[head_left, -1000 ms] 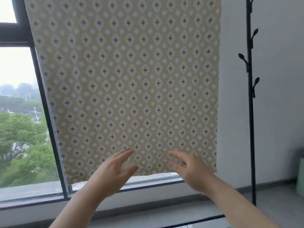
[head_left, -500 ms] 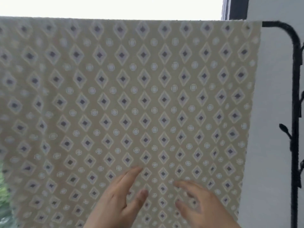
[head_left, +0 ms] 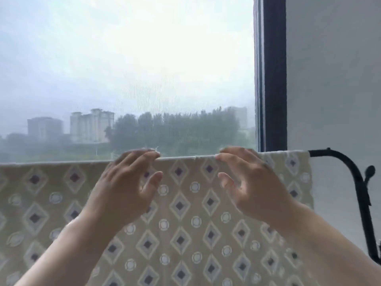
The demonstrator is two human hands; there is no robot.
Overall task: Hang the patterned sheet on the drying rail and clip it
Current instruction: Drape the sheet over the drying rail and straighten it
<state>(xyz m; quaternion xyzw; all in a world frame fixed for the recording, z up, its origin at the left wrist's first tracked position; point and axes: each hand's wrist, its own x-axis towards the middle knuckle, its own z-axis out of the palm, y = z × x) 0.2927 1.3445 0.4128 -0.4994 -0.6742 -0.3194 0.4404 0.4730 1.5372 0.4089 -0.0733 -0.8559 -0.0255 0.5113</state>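
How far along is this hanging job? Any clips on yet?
Done: the patterned sheet already hangs over the drying rail. In hand: left hand and right hand are at its top fold, seemingly straightening it. Left: clipping; no clips are visible.

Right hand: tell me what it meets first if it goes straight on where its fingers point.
The right hand points up-left; first comes the top fold of the patterned sheet over the drying rail, which its fingertips seem nearly on; depth unclear.
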